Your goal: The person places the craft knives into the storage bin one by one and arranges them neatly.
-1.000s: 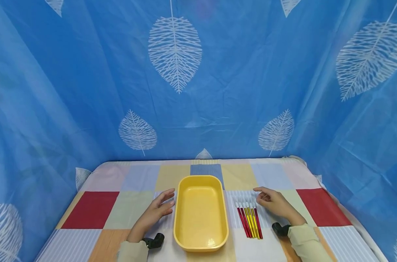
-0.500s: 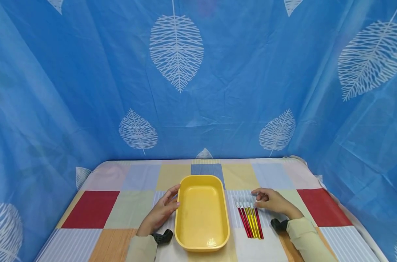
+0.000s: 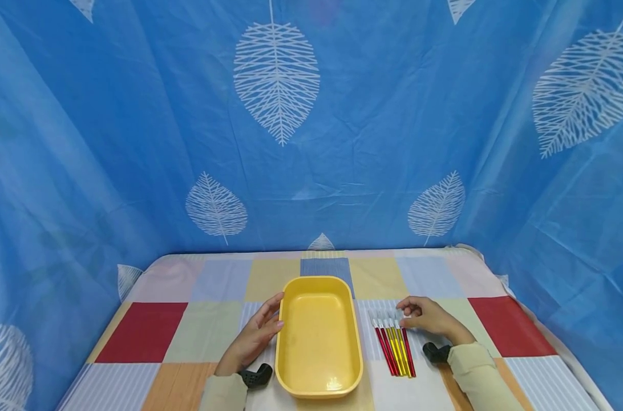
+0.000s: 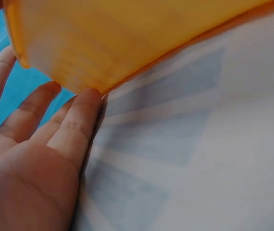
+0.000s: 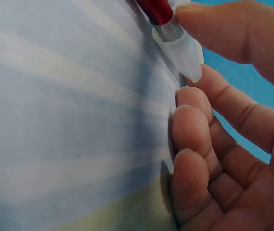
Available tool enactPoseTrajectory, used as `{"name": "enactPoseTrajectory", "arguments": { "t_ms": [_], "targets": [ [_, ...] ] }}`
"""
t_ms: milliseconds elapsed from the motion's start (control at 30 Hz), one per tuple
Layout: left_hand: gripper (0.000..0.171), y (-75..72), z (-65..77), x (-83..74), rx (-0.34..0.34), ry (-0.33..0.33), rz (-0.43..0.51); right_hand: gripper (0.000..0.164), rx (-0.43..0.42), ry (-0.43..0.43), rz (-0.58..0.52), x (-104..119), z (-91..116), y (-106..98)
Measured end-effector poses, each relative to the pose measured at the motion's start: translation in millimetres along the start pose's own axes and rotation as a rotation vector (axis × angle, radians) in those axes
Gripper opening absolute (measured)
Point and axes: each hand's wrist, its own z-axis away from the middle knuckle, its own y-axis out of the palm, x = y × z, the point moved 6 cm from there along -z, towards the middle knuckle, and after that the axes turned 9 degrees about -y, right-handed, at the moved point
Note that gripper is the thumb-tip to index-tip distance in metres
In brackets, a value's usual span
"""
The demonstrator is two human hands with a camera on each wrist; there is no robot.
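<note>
My left hand rests against the left side of a yellow plastic tray, fingers extended. In the left wrist view, fingertips touch the lower edge of the tray's wall. Several capped craft knives with red and gold handles lie side by side to the right of the tray. My right hand pinches the capped end of the rightmost red craft knife. Its thumb is at the knurled collar, the index fingertip by the clear cap; the other fingers curl against the cloth.
A patchwork cloth covers the table. Blue curtains with white leaf prints close off the back and both sides. Black wrist cameras sit on both wrists, close over the cloth.
My left hand has moved right and come against the tray's side. The right hand has shifted slightly left and its thumb and index have closed in on the rightmost craft knife's cap.
</note>
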Motion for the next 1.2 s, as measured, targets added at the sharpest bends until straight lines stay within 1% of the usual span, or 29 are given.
{"name": "enactPoseTrajectory", "arguments": {
  "t_ms": [200, 367, 633, 867, 1067, 1200],
  "targets": [
    [0.078, 1.6, 0.3, 0.3, -0.009, 0.009, -0.015, 0.030, -0.010, -0.036, -0.010, -2.7, 1.3, -2.6],
    [0.077, 1.1, -0.6, 2.4, -0.028, -0.011, -0.018, 0.033, 0.004, -0.057, -0.048, -1.0, 2.2, -3.9],
    [0.076, 0.8, 0.5, 3.7, -0.019, -0.007, -0.018, 0.039, 0.004, -0.041, -0.074, 5.1, 5.0, -3.7],
    [0.078, -0.3, 1.5, 6.7, -0.030, -0.029, -0.027, 0.047, -0.043, -0.030, -0.180, 11.8, 8.3, -3.0],
    [0.077, -3.0, -4.0, 7.4, -0.039, -0.041, -0.043, 0.049, -0.090, -0.096, -0.193, 24.6, 7.0, -3.4],
    [0.078, -5.1, -6.6, 4.5, -0.048, -0.037, -0.050, 0.050, -0.107, -0.122, -0.201, 33.0, 2.4, -1.5]
  ]
}}
